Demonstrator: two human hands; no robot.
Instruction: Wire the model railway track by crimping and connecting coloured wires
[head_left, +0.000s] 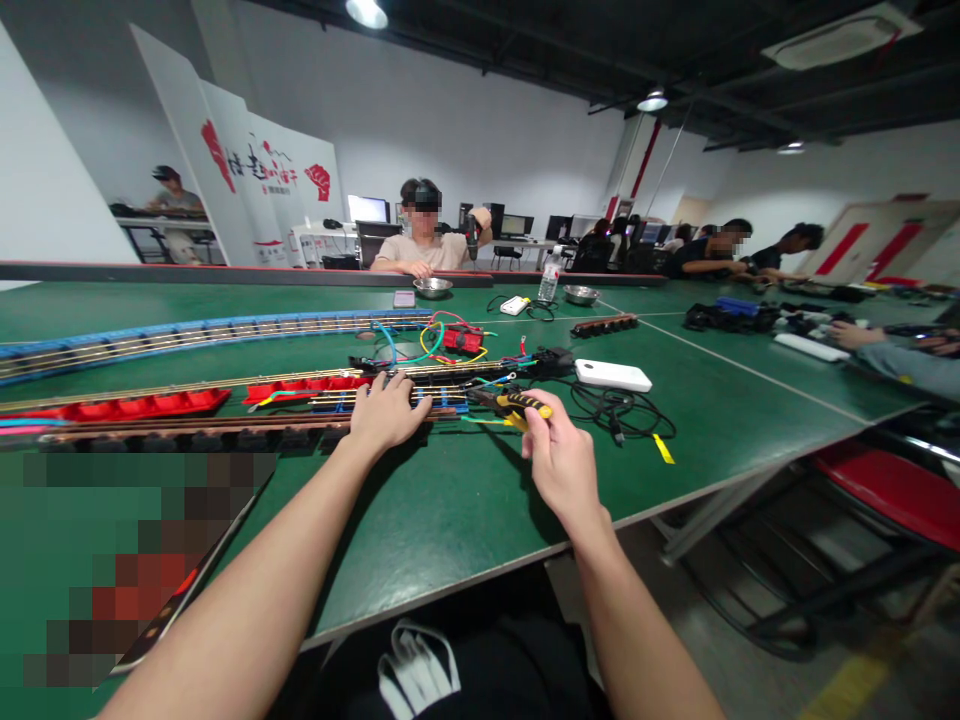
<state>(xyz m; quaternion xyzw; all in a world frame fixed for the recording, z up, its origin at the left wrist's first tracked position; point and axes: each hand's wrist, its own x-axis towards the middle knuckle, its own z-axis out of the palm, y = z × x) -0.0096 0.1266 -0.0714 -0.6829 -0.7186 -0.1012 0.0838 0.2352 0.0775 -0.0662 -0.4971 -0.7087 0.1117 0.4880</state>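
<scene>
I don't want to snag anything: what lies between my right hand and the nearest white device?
In the head view, loops of black cable lie between your right hand, holding pliers, and the white device.

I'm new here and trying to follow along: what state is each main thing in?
Left hand, spread on track pieces
Right hand, closed around pliers
Pliers, held; jaw opening unclear
Black cable, loosely coiled
White box, lying flat
Bottle, upright
Metal bowls, upright
Drill, raised in another person's hand
Ceiling lamps, lit

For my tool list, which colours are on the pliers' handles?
The pliers' handles are yellow and black (head view).
</scene>
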